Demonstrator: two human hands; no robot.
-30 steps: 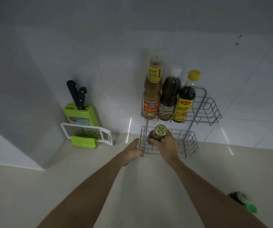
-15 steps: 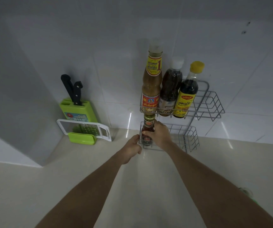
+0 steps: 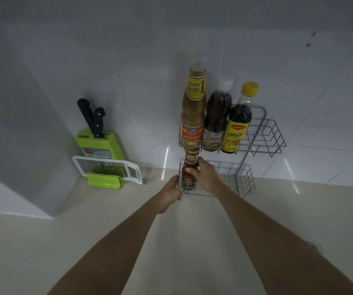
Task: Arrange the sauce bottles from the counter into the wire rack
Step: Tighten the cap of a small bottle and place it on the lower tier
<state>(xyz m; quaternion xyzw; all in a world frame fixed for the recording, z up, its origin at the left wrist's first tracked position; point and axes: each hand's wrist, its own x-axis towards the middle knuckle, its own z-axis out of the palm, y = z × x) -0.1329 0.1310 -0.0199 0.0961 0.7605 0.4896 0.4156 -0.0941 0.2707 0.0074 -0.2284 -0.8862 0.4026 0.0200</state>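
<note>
A two-tier wire rack (image 3: pixel 262 133) stands against the tiled wall. Its upper tier holds three bottles: a tall brown sauce bottle (image 3: pixel 193 109), a dark bottle with a white cap (image 3: pixel 216 116) and a dark bottle with a yellow cap (image 3: pixel 238 122). A small red sauce bottle (image 3: pixel 189 173) stands upright at the left end of the lower tier, with my right hand (image 3: pixel 206 175) wrapped around it. My left hand (image 3: pixel 170 192) is curled at the rack's lower left corner, touching the wire.
A green knife block (image 3: pixel 98 143) with two black-handled knives stands left of the rack, with a white and green grater (image 3: pixel 107 170) leaning in front. A wall corner juts out at the left. A green-capped object (image 3: pixel 314 246) peeks out by my right forearm.
My right hand carried the small red bottle from in front of the rack into the lower tier and stood it upright. My left hand shifted onto the rack's corner.
</note>
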